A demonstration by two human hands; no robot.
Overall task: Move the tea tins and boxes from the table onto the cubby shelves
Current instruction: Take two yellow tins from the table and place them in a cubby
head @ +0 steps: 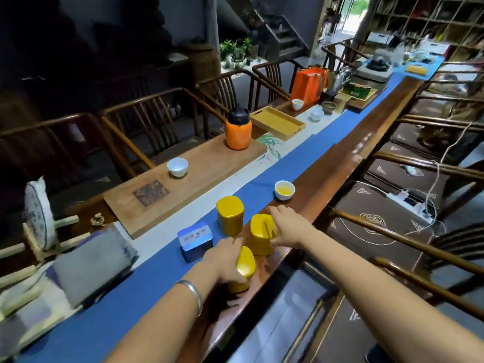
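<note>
— What do we have along the surface (348, 163)?

— We see a long glossy wooden top with a blue runner (293, 163) down it, three yellow tins (230, 214) and a blue tin (195, 238) near us

— And beyond them?

— A cup of tea (284, 189), a wooden board (193, 176), a bamboo tray (277, 122)

A long, glossy wooden bench (348, 163) runs away from the camera, with a blue cloth runner (301, 158) laid along it. Dark wooden armchairs (146, 121) line its left side, and more with brown patterned cushions (372, 221) stand on the right. At the far end a dark staircase (282, 35) rises beside potted green plants (235, 52), and daylight enters a doorway (357, 11) next to wooden cubby shelves (429, 19).
</note>
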